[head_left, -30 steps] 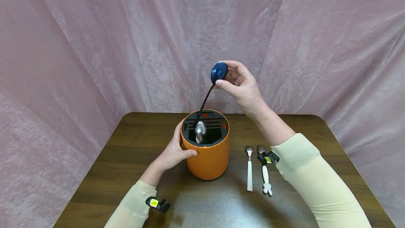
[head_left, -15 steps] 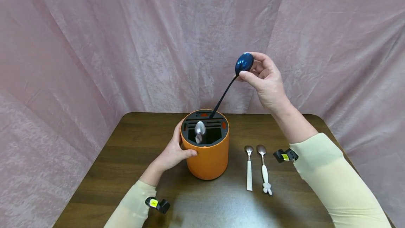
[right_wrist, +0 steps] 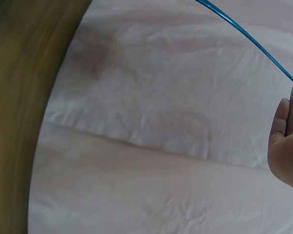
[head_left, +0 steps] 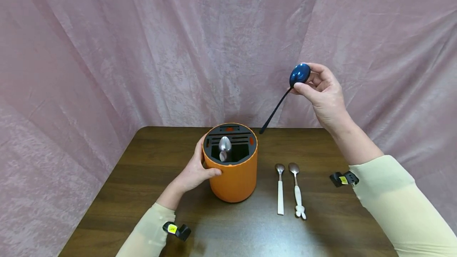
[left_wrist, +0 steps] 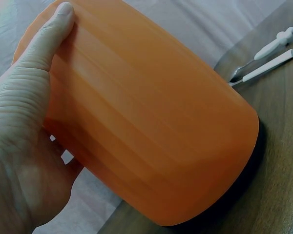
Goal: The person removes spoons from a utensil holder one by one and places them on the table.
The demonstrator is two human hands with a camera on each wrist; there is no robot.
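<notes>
A blue spoon (head_left: 300,73) with a long thin handle is in my right hand (head_left: 326,96), pinched near its bowl. Its handle slants down and left, the tip beside the holder's upper right rim. In the right wrist view the blue handle (right_wrist: 256,43) crosses the upper right corner. My left hand (head_left: 196,169) grips the left side of an orange cylindrical utensil holder (head_left: 233,183), thumb (left_wrist: 51,34) across its front, other fingers mostly hidden behind it. A silver spoon (head_left: 225,144) stands bowl up in the holder's large front opening, with a smaller spoon end (head_left: 223,156) just in front.
Right of the holder, a white-handled spoon (head_left: 280,197) and a spoon with a rabbit-shaped handle end (head_left: 298,197) lie side by side on the wooden table (head_left: 143,169). A pink curtain (head_left: 178,50) hangs behind the table.
My right hand has carried the blue spoon to the right, its handle tip leaving the holder's top and passing beyond the rim. My left hand has stayed on the holder.
</notes>
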